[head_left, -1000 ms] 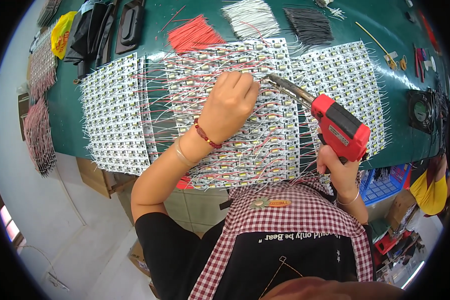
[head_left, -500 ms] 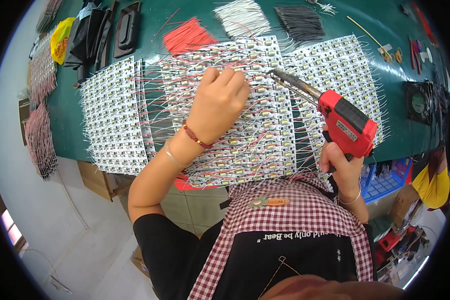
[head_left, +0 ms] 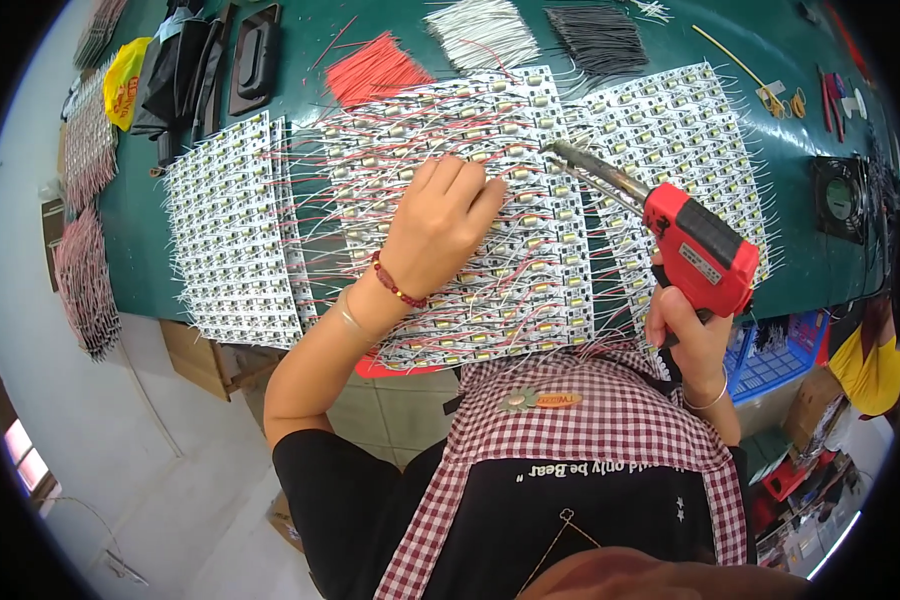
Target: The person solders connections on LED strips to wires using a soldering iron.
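My right hand (head_left: 692, 335) grips the handle of a red and black soldering gun (head_left: 708, 252). The gun's metal tip points left and hangs over the right part of the middle sheet of small white circuit boards (head_left: 545, 320). Red and white wires run in rows across this sheet. My left hand (head_left: 438, 215) rests over the same sheet, left of the tip, its fingers curled down among the wires. The fingertips are partly hidden, and whatever they pinch is too small to make out.
More board sheets lie left (head_left: 228, 235) and right (head_left: 675, 130). Bundles of red wires (head_left: 378, 70), white wires (head_left: 482, 35) and black wires (head_left: 598, 42) sit behind. A small fan (head_left: 838, 200) stands at the right; a blue basket (head_left: 775, 360) is below the table edge.
My left hand has come slightly nearer to me, and its index finger sits a little apart from the others. The soldering gun has shifted slightly right.
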{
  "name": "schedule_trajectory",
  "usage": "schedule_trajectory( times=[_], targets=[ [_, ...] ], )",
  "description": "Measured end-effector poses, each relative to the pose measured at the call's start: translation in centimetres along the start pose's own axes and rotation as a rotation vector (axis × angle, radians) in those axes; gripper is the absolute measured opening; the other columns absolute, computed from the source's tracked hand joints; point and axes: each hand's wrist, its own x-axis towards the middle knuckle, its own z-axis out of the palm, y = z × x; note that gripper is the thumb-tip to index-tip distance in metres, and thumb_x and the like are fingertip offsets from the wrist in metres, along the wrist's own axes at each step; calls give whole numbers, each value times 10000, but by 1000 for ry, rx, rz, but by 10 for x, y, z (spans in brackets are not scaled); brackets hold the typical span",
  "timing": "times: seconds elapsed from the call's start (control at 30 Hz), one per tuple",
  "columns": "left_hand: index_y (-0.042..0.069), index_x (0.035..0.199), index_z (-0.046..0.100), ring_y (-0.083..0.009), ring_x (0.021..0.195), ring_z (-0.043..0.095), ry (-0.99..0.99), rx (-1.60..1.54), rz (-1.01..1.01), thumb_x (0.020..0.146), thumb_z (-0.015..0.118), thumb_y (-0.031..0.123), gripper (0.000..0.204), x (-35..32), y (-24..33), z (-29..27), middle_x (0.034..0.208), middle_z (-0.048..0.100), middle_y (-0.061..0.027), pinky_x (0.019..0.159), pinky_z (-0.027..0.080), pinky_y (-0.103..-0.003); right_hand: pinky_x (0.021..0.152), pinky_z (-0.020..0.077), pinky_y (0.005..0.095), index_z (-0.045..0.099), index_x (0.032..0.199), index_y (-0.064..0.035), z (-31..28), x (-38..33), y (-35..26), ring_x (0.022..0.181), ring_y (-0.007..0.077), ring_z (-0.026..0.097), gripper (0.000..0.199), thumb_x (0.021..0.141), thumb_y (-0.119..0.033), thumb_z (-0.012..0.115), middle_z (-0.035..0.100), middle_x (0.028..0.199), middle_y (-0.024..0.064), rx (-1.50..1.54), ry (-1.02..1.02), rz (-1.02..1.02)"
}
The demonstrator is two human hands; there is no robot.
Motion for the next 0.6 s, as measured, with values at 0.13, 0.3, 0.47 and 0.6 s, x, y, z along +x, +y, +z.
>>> schedule_trajectory(
  times=[0.13, 0.3, 0.47, 0.6],
  targets=[
    [24, 919, 657, -206, 667, 466, 66, -10, -20, 681, 629, -8, 241, -4, -1, 10, 715, 432, -53, 605, 384, -319, 458, 410, 222, 580, 1006, 17, 1, -3, 4, 502, 77, 521, 151, 879, -57, 617, 577, 641, 18, -48, -30, 106],
    [15, 907, 652, -212, 666, 463, 53, -9, -22, 686, 635, -2, 222, -2, 1, 10, 719, 429, -60, 611, 388, -329, 459, 407, 212, 579, 1064, -4, 6, 2, 8, 516, 58, 512, 202, 882, -73, 632, 568, 660, -4, -106, -105, 125],
    [2, 900, 638, -219, 687, 465, 2, 2, -14, 692, 632, 1, 208, 1, 3, 7, 738, 434, -71, 632, 394, -337, 455, 410, 203, 575, 1102, -8, 9, 2, 10, 510, 45, 504, 261, 863, -71, 657, 573, 685, -18, -145, -69, 163],
    [-3, 905, 633, -223, 707, 468, -6, -12, -18, 699, 623, 0, 206, 1, 4, 7, 748, 436, -73, 644, 393, -340, 449, 413, 203, 578, 1099, -9, 10, 2, 14, 506, 45, 506, 277, 847, -69, 677, 584, 694, -11, -152, -53, 155]
  ],
)
